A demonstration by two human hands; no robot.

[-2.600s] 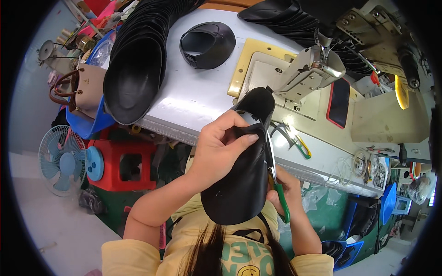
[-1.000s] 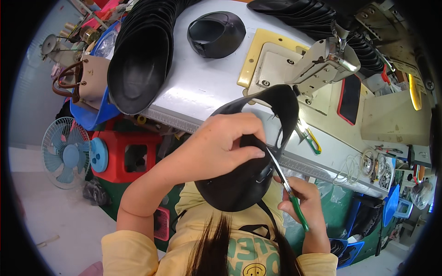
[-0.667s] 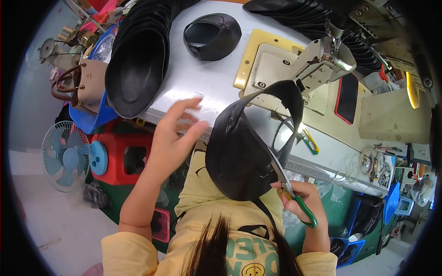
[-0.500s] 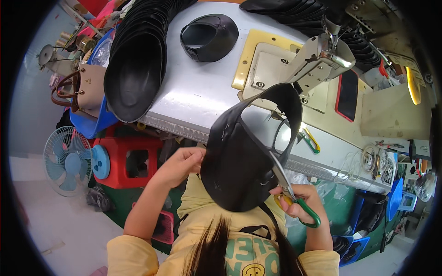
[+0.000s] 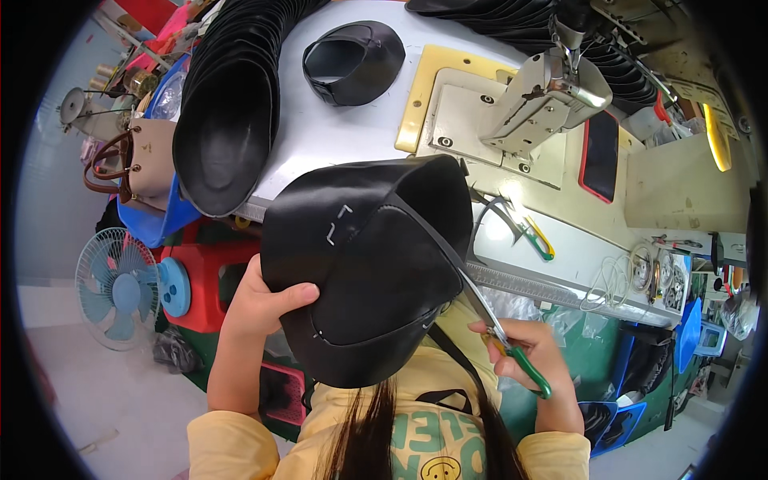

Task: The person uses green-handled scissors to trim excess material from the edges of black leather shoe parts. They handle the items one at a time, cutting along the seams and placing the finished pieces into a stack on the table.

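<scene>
My left hand (image 5: 268, 300) grips a black, stitched shoe upper (image 5: 360, 248) by its left side, with the thumb lying across the leather. Short silver marks show on the upper's face, and its opening points toward the sewing machine. In my right hand (image 5: 524, 352) is a pair of scissors (image 5: 514, 362) with a green handle, its fingers wrapped round the handles. The blades run up along the upper's right edge; whether they touch it, I cannot tell. Another black upper (image 5: 376, 68) stands on the white table (image 5: 320, 148) beyond.
A sewing machine (image 5: 552, 104) stands beyond the upper, with a phone (image 5: 598, 156) beside it. Green-and-yellow thread snips (image 5: 534, 236) lie on the table. Nested black uppers (image 5: 224, 136) stack at the left, by a handbag (image 5: 152, 160), red stool (image 5: 196, 292) and fan (image 5: 124, 288).
The shoe upper has turned and shifted left, showing its marked face. My left hand has moved left and now grips its side. The scissors remain in my right hand.
</scene>
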